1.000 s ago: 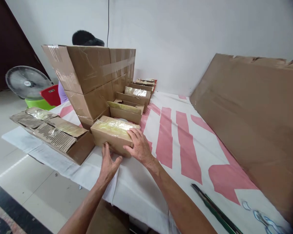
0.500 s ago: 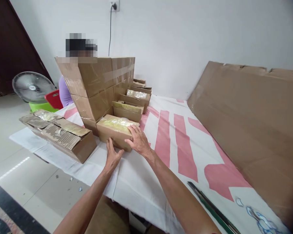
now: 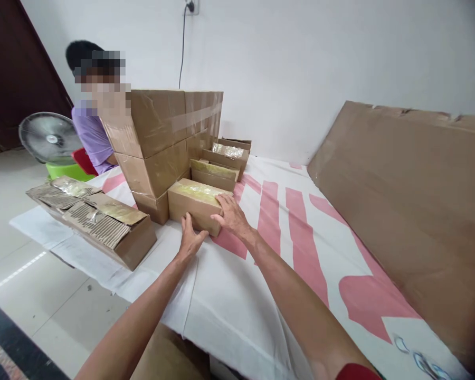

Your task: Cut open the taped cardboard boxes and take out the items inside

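Note:
A closed cardboard box [image 3: 193,208] with shiny yellowish tape on top lies in front of a row of cartons on the cloth-covered table. My left hand [image 3: 190,237] presses its fingers against the near side of this box, thumb stretched apart. Over the box's right end lies my right hand [image 3: 233,215], fingers on the top edge and thumb on the near side. Immediately left of the box rises a stack of taped cartons [image 3: 158,124]. Behind it stands an open-flapped cardboard box [image 3: 214,174], with more small boxes [image 3: 227,153] farther back.
Boxes with corrugated tops [image 3: 95,216] lie at the table's left edge. A large cardboard sheet [image 3: 404,200] leans at the right. Across the table sits a person in a purple shirt [image 3: 91,132], beside a fan [image 3: 51,138]. The tablecloth [image 3: 229,295] has pink shapes.
Both hands and the box have moved slightly away from me, closer to the boxes behind. The person behind the cartons has leaned out to the left and is more visible.

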Available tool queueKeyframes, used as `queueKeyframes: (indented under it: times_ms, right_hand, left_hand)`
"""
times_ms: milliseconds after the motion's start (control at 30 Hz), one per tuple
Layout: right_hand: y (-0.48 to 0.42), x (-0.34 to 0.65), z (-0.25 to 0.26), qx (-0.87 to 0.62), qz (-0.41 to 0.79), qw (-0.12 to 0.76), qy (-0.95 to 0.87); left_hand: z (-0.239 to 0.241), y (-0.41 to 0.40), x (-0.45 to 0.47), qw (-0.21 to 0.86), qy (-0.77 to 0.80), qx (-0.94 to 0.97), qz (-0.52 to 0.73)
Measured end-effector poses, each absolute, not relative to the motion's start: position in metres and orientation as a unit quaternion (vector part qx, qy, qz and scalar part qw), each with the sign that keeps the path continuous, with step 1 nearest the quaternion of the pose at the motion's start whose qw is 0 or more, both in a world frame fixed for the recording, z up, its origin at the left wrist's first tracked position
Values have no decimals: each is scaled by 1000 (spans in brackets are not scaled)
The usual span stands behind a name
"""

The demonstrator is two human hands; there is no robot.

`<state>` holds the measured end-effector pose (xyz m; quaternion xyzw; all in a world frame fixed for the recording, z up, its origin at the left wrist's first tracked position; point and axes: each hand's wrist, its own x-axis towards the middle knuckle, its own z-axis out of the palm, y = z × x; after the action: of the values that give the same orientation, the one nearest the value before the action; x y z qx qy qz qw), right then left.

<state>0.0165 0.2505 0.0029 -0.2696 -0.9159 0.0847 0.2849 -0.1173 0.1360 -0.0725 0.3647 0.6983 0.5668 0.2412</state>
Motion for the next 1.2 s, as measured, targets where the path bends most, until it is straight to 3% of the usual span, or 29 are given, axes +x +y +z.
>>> queueKeyframes:
  times_ms: [567, 767, 833, 900, 1033, 1133, 1200]
  right_hand:
    - [347, 10, 8, -299, 92, 270, -911]
    - [310, 12, 39, -316, 91, 377, -866]
    - [290, 12, 40, -311, 100, 396, -858]
    - [263, 6, 32, -289, 114, 389, -867]
    - [200, -33, 2, -228, 238, 331, -884]
    - [160, -85, -18, -226, 449, 313, -806]
    - [140, -119, -26, -227, 488, 320, -779]
  left_hand:
    - [-57, 228, -121, 281, 706, 370, 534]
    - [-4, 119, -94, 266, 658, 458, 536]
    - [13, 52, -96, 211, 553, 628, 505]
    - [26, -12, -119, 117, 558, 638, 517]
    - [31, -73, -228, -75, 687, 378, 616]
    - [18, -57, -309, -84, 713, 263, 645]
    - [6, -38, -338, -58, 717, 243, 651]
